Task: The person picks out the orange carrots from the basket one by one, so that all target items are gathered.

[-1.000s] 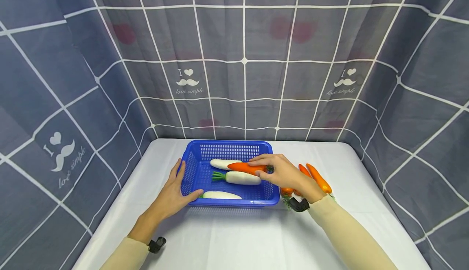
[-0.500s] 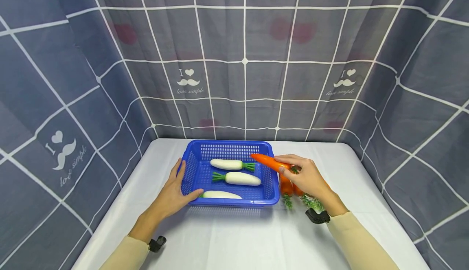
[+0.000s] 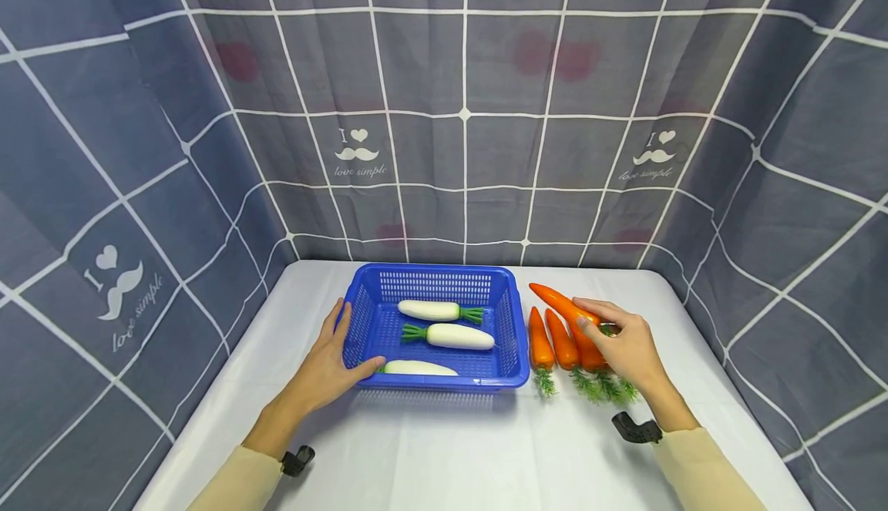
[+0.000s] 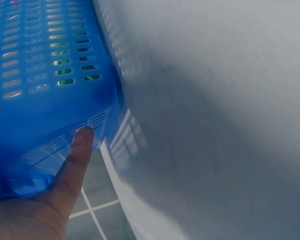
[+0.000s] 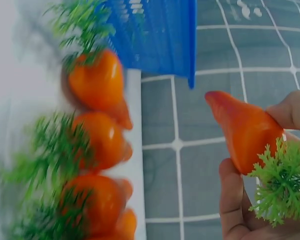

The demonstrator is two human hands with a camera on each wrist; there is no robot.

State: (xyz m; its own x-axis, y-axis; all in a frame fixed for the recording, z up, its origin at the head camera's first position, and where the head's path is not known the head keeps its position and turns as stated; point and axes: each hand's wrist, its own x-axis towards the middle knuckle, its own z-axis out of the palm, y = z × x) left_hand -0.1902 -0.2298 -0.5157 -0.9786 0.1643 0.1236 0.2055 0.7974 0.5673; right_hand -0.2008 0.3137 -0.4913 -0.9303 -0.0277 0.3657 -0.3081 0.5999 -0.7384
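Note:
My left hand [image 3: 331, 376] rests on the near left corner of a blue plastic basket [image 3: 437, 381]. Its fingers lie spread along the left side and its thumb [image 4: 80, 150] lies straight against the basket. Three white radishes with green tops lie inside: a far one [image 3: 428, 310], a middle one [image 3: 459, 337] and a near one [image 3: 419, 368] partly hidden by the front rim. Right of the basket, my right hand [image 3: 627, 341] pinches a carrot [image 3: 558, 303] between thumb and fingers, near its leafy top [image 5: 285, 185]. The carrot is raised, tip pointing to the far left.
Below and beside the held carrot, several carrots lie in a row on the white tablecloth [image 3: 444, 449], the leftmost carrot [image 3: 539, 341] close to the basket. Their green leaves [image 3: 603, 388] point toward me. A grey checked curtain [image 3: 430, 149] encloses the back and both sides.
My right hand has carried the carrot rightward from over the basket to above the carrots on the table. The left hand and basket have stayed put.

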